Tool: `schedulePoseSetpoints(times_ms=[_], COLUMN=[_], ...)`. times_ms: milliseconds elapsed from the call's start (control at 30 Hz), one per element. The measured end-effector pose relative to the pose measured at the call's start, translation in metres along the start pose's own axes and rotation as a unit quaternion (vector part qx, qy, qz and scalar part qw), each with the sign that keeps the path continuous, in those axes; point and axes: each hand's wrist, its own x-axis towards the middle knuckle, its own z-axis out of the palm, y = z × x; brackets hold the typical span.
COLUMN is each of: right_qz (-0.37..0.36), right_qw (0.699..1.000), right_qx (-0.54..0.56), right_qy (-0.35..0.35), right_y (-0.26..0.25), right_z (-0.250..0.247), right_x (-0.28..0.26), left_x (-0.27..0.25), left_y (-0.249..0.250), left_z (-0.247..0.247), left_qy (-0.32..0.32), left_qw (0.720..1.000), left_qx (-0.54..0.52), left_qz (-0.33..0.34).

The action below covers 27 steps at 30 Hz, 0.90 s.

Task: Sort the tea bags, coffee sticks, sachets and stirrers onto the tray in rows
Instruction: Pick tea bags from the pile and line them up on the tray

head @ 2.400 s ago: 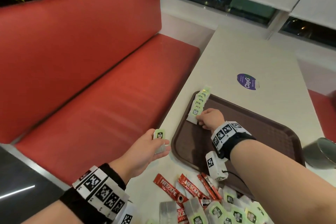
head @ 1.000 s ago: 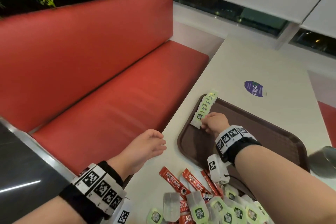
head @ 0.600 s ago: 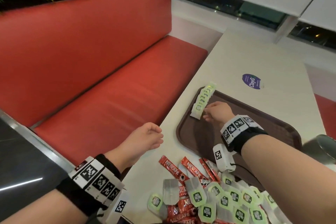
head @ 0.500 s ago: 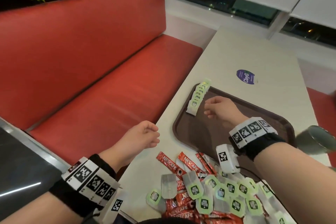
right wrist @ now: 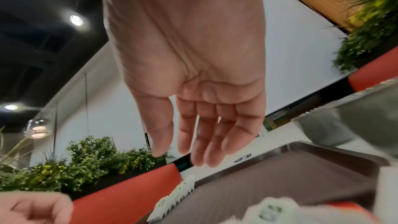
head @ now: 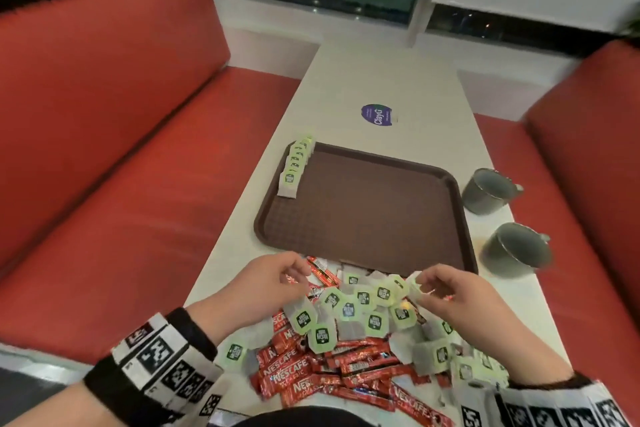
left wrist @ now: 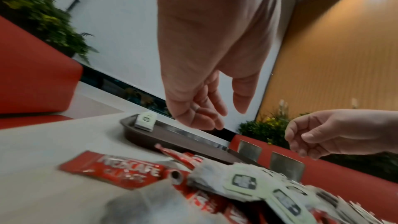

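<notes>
Tea bags (head: 360,308) and coffee sticks (head: 322,371) lay heaped on the tabletop (head: 374,80) below both empty, loosely curled hands, left hand (head: 266,284) and right hand (head: 457,298); one row of tea bags (head: 296,166) lined the tray (head: 367,208).

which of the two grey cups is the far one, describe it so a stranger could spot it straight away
Start at the brown tray on the pale table. Off its right edge stand two grey cups, one behind the other. The far cup sits level with the tray's far right corner, nearer the purple sticker; the near cup is closer to the right hand.
</notes>
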Motion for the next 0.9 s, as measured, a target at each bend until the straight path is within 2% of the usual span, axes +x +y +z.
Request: schedulePoseSetpoints(times_ms=[167,367,533,667,800,900], right_qz=[0.031,0.012,-0.007,0.001,0.018,0.029], right_qw=[0.998,0.993,0.984,0.969,0.961,0.967], right_qx=[-0.049,-0.116,-0.179,-0.249,-0.276,-0.252], right_qy=[-0.002,-0.007,0.003,-0.009,-0.018,-0.019], right_y=[0.025,0.029,0.028,0.022,0.019,0.018], right_z=[0.015,0.023,0.032,0.042,0.049,0.05], right_x=[-0.023,-0.028,-0.018,-0.007,0.003,0.008], left_x=[0.008,0.031,0.043,0.051,0.055,0.057], left_y=[0.028,0.052,0.069,0.065,0.059,0.059], left_z=[0.032,0.064,0.077,0.084,0.087,0.089], left_qy=[-0.048,-0.081,-0.161,-0.174,-0.173,-0.175], left_qw=[0.992,0.975,0.928,0.886,0.879,0.875], left_qx=[0.107,0.189,0.315,0.403,0.416,0.419], left_qz=[0.048,0.082,0.12,0.152,0.157,0.17])
